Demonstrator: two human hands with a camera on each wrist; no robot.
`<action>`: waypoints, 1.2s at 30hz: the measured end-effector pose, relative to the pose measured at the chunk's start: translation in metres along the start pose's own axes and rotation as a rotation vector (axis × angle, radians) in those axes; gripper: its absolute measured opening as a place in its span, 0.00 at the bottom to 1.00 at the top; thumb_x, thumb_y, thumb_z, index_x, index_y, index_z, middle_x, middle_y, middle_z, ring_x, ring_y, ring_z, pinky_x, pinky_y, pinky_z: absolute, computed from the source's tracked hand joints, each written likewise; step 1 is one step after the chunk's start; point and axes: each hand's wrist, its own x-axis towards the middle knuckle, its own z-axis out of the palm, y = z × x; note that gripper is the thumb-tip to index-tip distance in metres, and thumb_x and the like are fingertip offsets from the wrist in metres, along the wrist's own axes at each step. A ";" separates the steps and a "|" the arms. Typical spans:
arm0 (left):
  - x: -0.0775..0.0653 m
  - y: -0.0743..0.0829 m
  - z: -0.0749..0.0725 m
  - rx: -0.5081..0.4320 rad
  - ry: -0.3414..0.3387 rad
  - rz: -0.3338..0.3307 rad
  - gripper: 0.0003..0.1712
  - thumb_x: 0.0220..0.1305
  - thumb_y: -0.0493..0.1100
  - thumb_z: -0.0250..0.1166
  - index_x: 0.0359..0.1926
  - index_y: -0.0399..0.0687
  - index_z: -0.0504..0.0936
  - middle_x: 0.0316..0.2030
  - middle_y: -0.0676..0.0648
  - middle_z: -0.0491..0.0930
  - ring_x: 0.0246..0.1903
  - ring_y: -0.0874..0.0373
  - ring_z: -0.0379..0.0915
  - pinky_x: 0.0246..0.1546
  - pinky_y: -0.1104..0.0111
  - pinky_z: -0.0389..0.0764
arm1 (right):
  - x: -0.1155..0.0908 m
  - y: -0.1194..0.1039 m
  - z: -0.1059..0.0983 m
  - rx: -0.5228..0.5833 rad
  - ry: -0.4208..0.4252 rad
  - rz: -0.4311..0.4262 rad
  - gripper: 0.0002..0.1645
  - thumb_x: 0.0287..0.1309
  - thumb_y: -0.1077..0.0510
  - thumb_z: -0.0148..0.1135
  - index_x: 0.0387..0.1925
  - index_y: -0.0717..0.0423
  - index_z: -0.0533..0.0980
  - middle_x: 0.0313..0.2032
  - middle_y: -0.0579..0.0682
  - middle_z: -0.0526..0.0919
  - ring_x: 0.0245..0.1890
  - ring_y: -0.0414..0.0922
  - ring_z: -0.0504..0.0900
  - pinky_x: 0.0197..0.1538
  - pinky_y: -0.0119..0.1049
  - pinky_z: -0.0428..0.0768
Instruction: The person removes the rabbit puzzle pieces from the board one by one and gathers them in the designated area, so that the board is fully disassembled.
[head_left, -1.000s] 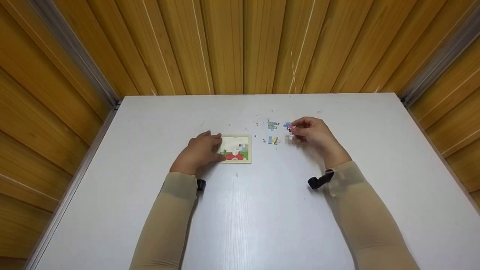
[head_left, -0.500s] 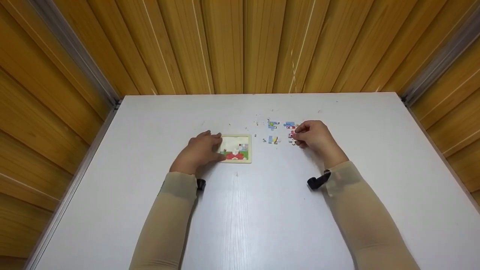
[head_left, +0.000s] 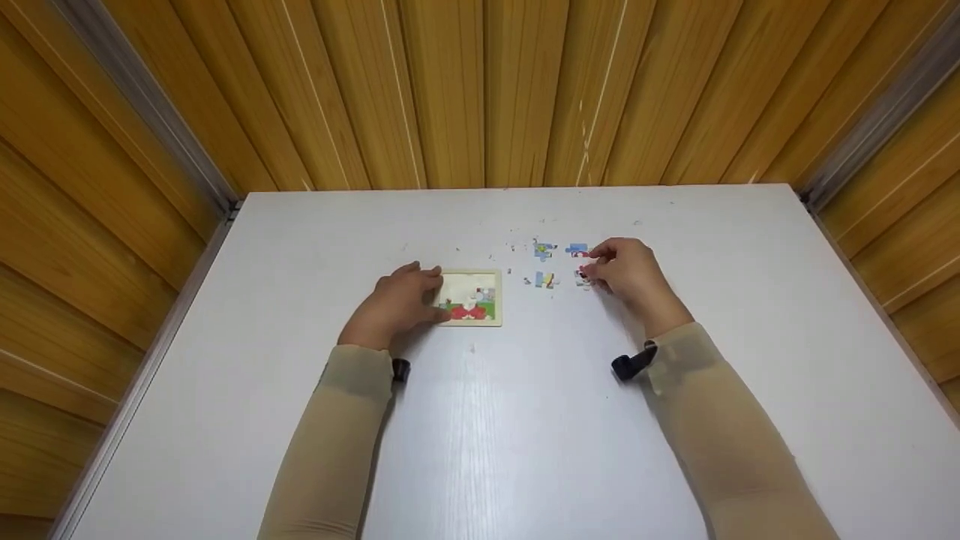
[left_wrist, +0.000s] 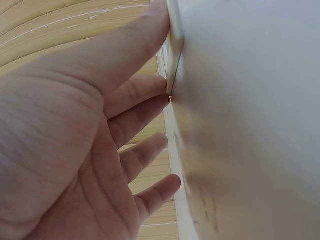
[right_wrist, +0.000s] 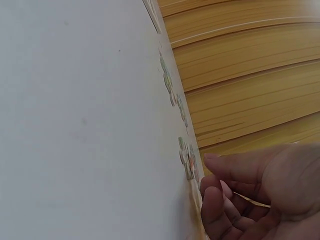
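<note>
In the head view, my left hand (head_left: 400, 306) holds the left side of a small wooden jigsaw board (head_left: 471, 323), thumb at its near edge and fingers towards its far edge. Red, green and pale pieces fill the board's lower part; the upper area shows bare backing. My right hand (head_left: 628, 277) is at a pink-and-white puzzle piece (head_left: 582, 275) lying on the table. Its thumb and index finger stand apart, and the right wrist view shows nothing between them. Just beyond lies a blue-and-red piece (head_left: 577, 249), partly beside the fingertips.
Two more puzzle pieces lie between board and right hand: a blue-green piece (head_left: 544, 249) and a blue-yellow piece (head_left: 546, 280). Small specks dot the white table (head_left: 480, 420) around them. A wood-patterned wall (head_left: 517, 97) rises behind the table's far edge.
The right hand has lowered the pink-and-white piece onto the table, below the blue-and-red piece, and its thumb and index finger have parted. The left hand and board stay put.
</note>
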 end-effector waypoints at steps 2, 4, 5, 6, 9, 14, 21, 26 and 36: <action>0.000 0.001 -0.001 -0.001 -0.005 0.000 0.45 0.70 0.49 0.81 0.84 0.55 0.74 0.88 0.51 0.66 0.92 0.40 0.48 0.90 0.36 0.58 | -0.003 -0.004 0.001 -0.018 0.014 -0.035 0.18 0.76 0.61 0.72 0.62 0.62 0.83 0.46 0.53 0.81 0.37 0.43 0.81 0.35 0.27 0.81; 0.000 0.000 -0.001 -0.007 -0.004 -0.009 0.46 0.70 0.49 0.82 0.84 0.56 0.74 0.88 0.50 0.66 0.92 0.38 0.49 0.89 0.35 0.58 | -0.005 -0.009 0.003 -0.035 0.028 -0.076 0.17 0.77 0.60 0.71 0.61 0.62 0.84 0.48 0.54 0.82 0.38 0.43 0.81 0.35 0.26 0.80; 0.000 0.000 -0.001 -0.005 -0.004 -0.012 0.46 0.70 0.49 0.82 0.85 0.56 0.74 0.88 0.50 0.66 0.92 0.38 0.49 0.89 0.35 0.58 | -0.006 -0.012 0.006 -0.036 0.029 -0.095 0.17 0.77 0.60 0.71 0.61 0.63 0.84 0.49 0.55 0.83 0.39 0.43 0.82 0.35 0.25 0.80; 0.000 -0.001 0.000 -0.001 -0.004 -0.015 0.46 0.70 0.49 0.82 0.85 0.56 0.74 0.88 0.49 0.65 0.91 0.37 0.49 0.89 0.34 0.58 | -0.008 -0.014 0.008 -0.030 0.027 -0.110 0.17 0.77 0.60 0.70 0.62 0.63 0.84 0.50 0.56 0.83 0.39 0.43 0.82 0.36 0.25 0.81; -0.001 -0.005 0.002 -0.005 0.000 -0.026 0.46 0.70 0.49 0.82 0.84 0.56 0.74 0.88 0.48 0.65 0.91 0.35 0.50 0.88 0.34 0.58 | -0.010 -0.023 0.020 -0.001 0.010 -0.140 0.18 0.78 0.61 0.69 0.64 0.64 0.83 0.55 0.58 0.84 0.42 0.44 0.84 0.39 0.26 0.84; -0.001 -0.012 0.006 0.008 -0.005 -0.016 0.45 0.70 0.49 0.82 0.84 0.55 0.75 0.88 0.49 0.66 0.92 0.37 0.49 0.89 0.34 0.58 | -0.016 -0.041 0.041 0.071 -0.029 -0.187 0.21 0.78 0.61 0.68 0.67 0.63 0.82 0.61 0.60 0.83 0.44 0.45 0.87 0.50 0.39 0.91; -0.001 -0.014 0.005 0.021 0.006 -0.011 0.44 0.71 0.49 0.81 0.83 0.54 0.76 0.87 0.50 0.67 0.92 0.39 0.48 0.89 0.34 0.57 | -0.026 -0.081 0.061 0.200 -0.074 -0.232 0.18 0.78 0.60 0.69 0.65 0.56 0.83 0.66 0.59 0.82 0.49 0.47 0.87 0.59 0.52 0.90; -0.001 -0.010 0.006 -0.019 0.016 -0.029 0.44 0.70 0.49 0.82 0.83 0.55 0.76 0.88 0.50 0.66 0.92 0.38 0.49 0.90 0.36 0.58 | -0.028 -0.096 0.070 0.259 -0.091 -0.245 0.17 0.78 0.59 0.70 0.64 0.54 0.83 0.66 0.60 0.82 0.47 0.48 0.86 0.56 0.45 0.89; 0.004 -0.004 0.008 -0.009 0.019 -0.023 0.45 0.70 0.50 0.82 0.84 0.56 0.75 0.88 0.48 0.66 0.91 0.36 0.52 0.89 0.37 0.60 | -0.016 -0.077 0.090 0.262 -0.171 -0.194 0.21 0.79 0.61 0.67 0.68 0.63 0.81 0.63 0.60 0.84 0.45 0.45 0.90 0.48 0.35 0.89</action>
